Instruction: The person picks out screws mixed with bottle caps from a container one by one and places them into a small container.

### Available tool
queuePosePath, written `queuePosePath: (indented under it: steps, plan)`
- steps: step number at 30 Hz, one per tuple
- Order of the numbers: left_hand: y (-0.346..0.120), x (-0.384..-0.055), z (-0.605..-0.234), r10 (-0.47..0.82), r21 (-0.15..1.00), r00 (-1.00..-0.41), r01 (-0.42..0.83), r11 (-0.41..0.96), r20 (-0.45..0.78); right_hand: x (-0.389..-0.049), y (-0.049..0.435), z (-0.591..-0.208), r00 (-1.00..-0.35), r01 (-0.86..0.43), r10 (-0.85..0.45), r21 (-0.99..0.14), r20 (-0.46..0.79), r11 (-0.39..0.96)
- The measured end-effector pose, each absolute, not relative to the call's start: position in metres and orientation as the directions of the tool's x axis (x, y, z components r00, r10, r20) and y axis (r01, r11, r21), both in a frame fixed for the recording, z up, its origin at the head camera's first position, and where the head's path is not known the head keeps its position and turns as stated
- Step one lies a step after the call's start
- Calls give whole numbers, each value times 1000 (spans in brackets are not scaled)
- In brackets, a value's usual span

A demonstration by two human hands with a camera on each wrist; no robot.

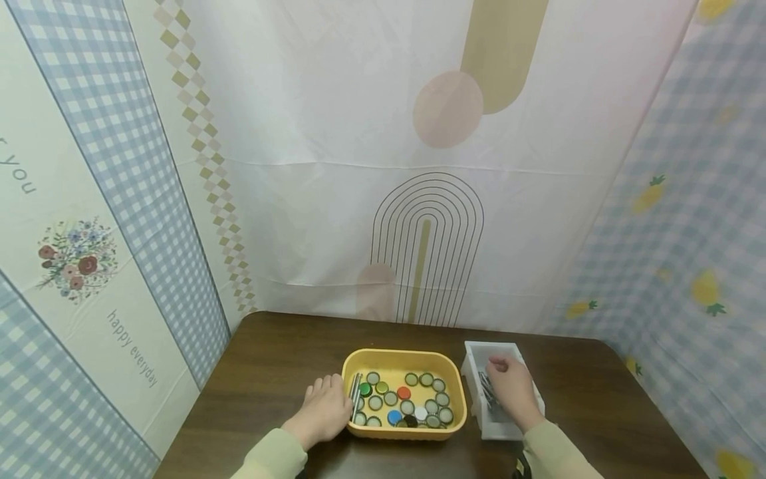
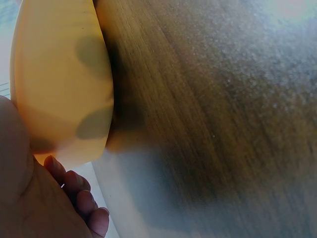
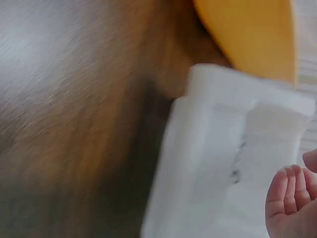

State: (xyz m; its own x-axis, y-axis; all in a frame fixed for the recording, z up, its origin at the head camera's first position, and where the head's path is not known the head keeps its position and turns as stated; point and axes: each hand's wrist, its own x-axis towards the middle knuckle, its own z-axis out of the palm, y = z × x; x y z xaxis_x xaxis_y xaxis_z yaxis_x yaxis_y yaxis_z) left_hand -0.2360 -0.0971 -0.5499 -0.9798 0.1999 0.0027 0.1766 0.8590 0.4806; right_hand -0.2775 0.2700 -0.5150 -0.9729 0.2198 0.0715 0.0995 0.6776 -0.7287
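A yellow plastic basin (image 1: 403,434) holds many bottle caps, mostly pale inside-up ones, with a red cap (image 1: 403,393), a blue cap (image 1: 394,418) and a green cap (image 1: 366,390) among them. Thin silver rods (image 1: 356,399) lean along its left end. My left hand (image 1: 323,407) rests against that end from outside, fingers relaxed and pointing away from me. To the right stands a white tray (image 1: 503,434) with thin metal pieces (image 1: 487,387) inside. Over it hovers my right hand (image 1: 512,386), fingers loosely bent; nothing shows between fingers and thumb in the right wrist view.
Both containers stand side by side on a dark brown wooden table (image 1: 281,352), a narrow gap between them. A patterned white cloth (image 1: 311,233) hangs behind the far edge. Checked cloths hang at the left and right sides.
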Motion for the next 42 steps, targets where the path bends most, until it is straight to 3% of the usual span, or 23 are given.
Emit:
queuePosePath:
  steps: [11,22,29,42]
  plan:
    - [-101,-236,-551,196,472,-981,174,864,3,-283,187,-496,-993,-33,68,-798,92,601]
    - [-100,-235,-557,200,478,-978,207,854,65,-265,106,-522,-960,-126,-278,-820,-41,558]
    - [-99,-237,-563,197,464,-975,221,858,99,-260,76,-534,-941,-134,-330,-807,-79,575]
    - [-99,-236,-556,204,468,-975,222,855,91,-262,57,-540,-959,-173,-281,-693,-45,700]
